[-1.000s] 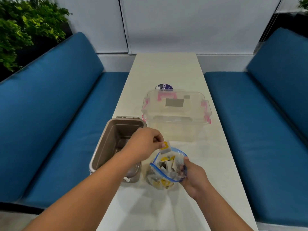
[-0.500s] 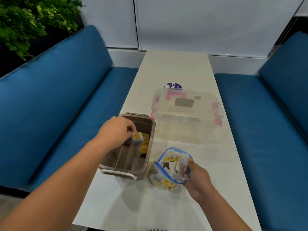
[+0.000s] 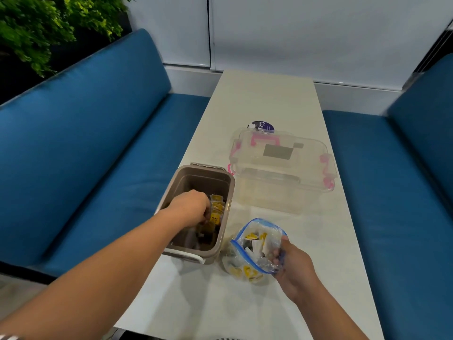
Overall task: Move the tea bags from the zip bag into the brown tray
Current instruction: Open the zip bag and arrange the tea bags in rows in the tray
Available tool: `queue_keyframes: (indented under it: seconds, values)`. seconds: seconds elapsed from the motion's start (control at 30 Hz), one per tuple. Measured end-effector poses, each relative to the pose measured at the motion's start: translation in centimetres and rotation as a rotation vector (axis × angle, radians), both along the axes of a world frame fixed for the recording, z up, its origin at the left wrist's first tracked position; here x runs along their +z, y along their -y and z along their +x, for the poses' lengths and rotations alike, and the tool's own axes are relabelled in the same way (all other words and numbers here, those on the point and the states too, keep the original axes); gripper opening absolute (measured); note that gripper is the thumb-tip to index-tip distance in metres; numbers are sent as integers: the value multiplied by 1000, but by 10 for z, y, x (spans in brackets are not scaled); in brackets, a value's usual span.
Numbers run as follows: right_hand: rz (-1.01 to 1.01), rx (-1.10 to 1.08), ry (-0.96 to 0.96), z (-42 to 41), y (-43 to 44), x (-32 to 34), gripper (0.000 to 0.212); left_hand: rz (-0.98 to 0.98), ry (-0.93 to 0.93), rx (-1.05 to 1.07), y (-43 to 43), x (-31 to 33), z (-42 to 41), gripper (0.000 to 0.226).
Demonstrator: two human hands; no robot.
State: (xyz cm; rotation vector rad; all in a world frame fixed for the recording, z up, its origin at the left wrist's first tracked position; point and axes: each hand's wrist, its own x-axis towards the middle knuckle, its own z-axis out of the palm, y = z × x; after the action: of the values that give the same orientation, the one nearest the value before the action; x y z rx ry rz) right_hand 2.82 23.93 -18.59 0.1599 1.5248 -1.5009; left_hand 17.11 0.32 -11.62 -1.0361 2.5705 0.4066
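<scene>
A clear zip bag point(image 3: 255, 251) with a blue seal stands open on the white table, with several yellow-labelled tea bags inside. My right hand point(image 3: 291, 268) grips its right edge. The brown tray point(image 3: 224, 227) sits just left of the bag and has a white handle at its near end. Several tea bags point(image 3: 217, 207) stand in a row against its right wall. My left hand point(image 3: 191, 208) reaches down inside the tray, fingers curled at a tea bag point(image 3: 215, 218) beside that row.
A clear plastic box point(image 3: 282, 173) with pink latches stands behind the tray and bag, with a round purple-labelled item point(image 3: 262, 126) behind it. Blue bench seats point(image 3: 98, 143) flank the narrow table point(image 3: 267, 99) on both sides. A green plant point(image 3: 49, 25) is at the far left.
My left hand has carried a tea bag from the zip bag's mouth leftward and down into the brown tray. My right hand has kept hold of the bag. The view has shifted.
</scene>
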Motion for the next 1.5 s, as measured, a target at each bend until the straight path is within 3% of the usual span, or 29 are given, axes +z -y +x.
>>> queue_keyframes:
  seconds: [0.1,0.27,0.53,0.7,0.83,0.93,1.3,1.5]
  values:
    - [-21,-4,19,1,1,0,31,-23,14,-21,0,-10,-6,19]
    - [-74,-27,64,-1,0,-4,55,-31,13,-34,-1,-18,-10,20]
    - [-46,-46,67,-4,1,-9,45,15,-16,38,3,-21,-7,14]
    - [-67,-37,53,-4,2,-6,20,40,134,41,2,-19,-5,20]
    - [-51,-21,65,-5,0,-10,36,142,265,17,-1,-19,-7,32]
    - [-59,-25,75,-5,0,-11,28,189,309,8,-2,-21,-10,41]
    - [-43,-38,98,-4,2,-6,25,158,215,42,-8,-7,-24,42]
    - [-64,-39,99,-1,2,4,29,194,176,57,2,-4,-15,32]
